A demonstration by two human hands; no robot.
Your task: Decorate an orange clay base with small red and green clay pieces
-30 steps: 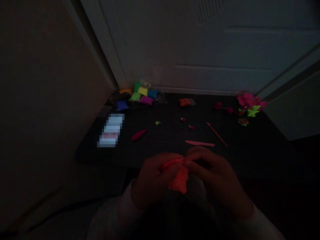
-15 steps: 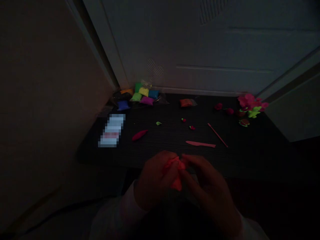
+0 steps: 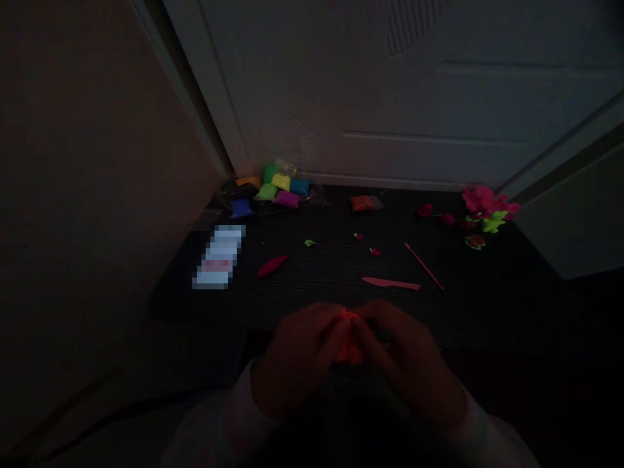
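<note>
In dim light my left hand [image 3: 297, 357] and my right hand [image 3: 409, 357] meet in front of my chest, just before the near edge of a dark table [image 3: 487, 305]. Both have their fingers closed on one lump of bright orange-red clay [image 3: 348, 341], which shows only between the fingertips. On the table beyond my hands lie a pink plastic clay knife [image 3: 390, 283] and a thin pink stick tool [image 3: 423, 265].
Small bags of coloured clay [image 3: 275, 188] are piled at the back left, an orange bag [image 3: 364, 203] sits mid-back. Pink and green clay flowers [image 3: 487, 208] stand back right. A red clay roll [image 3: 273, 266] and tiny clay bits [image 3: 374, 250] lie mid-table. A white door stands behind.
The hanging flap of orange clay has been gathered in between my fingers, so less of it shows. Both hands have sunk slightly and closed tighter together.
</note>
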